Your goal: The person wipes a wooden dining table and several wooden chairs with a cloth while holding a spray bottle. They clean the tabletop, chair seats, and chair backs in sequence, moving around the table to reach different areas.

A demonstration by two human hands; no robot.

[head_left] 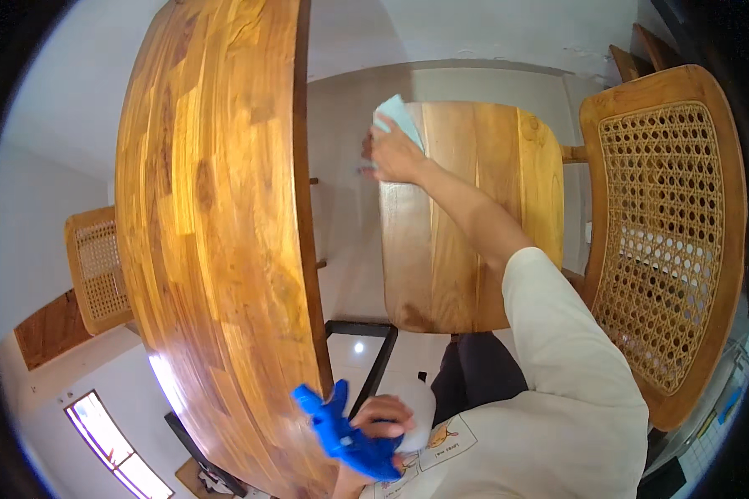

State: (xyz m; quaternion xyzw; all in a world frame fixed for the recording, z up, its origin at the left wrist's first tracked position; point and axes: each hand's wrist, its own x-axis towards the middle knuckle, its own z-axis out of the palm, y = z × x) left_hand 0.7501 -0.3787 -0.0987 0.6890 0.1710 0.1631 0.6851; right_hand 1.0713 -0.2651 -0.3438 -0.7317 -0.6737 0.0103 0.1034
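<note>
"While the left hand (384, 416) grips the spray bottle (341, 437) at six o'clock, how far along is the wiping?"

"Partway, I'd judge: the right hand (395, 154) clasps the cloth (399, 116) near twelve, at the edge of the seat (491, 208). What's wiped or left, I can't tell."

"And the seat?"

"At two o'clock: banded brown wood, rounded corners, pale sheen along its nine-o'clock edge."

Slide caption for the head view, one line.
Right hand holds a pale blue cloth at a corner of the wooden chair seat; left hand holds a blue-headed spray bottle.
</note>
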